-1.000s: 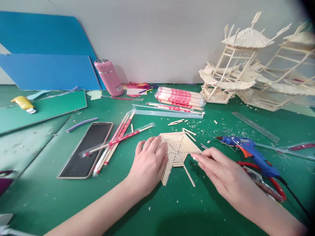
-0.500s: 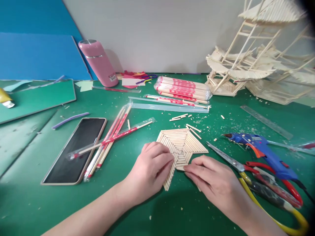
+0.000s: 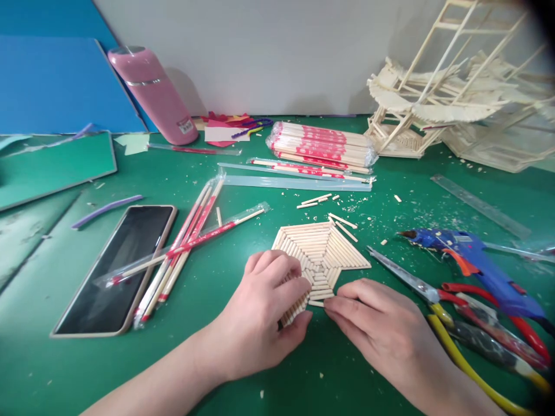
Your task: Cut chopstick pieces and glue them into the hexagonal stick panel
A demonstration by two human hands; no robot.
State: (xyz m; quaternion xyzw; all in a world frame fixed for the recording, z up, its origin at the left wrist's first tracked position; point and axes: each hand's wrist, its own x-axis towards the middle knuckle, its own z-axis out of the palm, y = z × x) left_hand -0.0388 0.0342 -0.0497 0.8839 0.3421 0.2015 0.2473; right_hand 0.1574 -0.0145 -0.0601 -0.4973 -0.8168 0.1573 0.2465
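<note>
A flat, web-like panel of short wooden sticks [image 3: 321, 245] lies on the green table in front of me. My left hand [image 3: 271, 306] curls over its left section, fingers resting on it and thumb apart at the near side; part of the panel is hidden beneath. At the panel's near edge, my right hand [image 3: 368, 315] pinches the end of a short wooden stick [image 3: 316, 303], which lies alongside the last row. Two loose cut sticks [image 3: 344, 226] lie by the panel's far right side.
On the right are a blue glue gun [image 3: 472, 254], scissors [image 3: 407, 277] and yellow-handled pliers [image 3: 459, 352]. Wrapped chopsticks [image 3: 186, 248] overlap a phone [image 3: 117, 271] on the left. Behind stand a pink bottle [image 3: 154, 95], a chopstick pack [image 3: 321, 145] and a wooden stick model [image 3: 433, 110].
My left thumb has moved away from the fingers, opening a gap that shows more of the panel. The short stick at the near edge now shows a narrow gap from the row. The view has shifted slightly.
</note>
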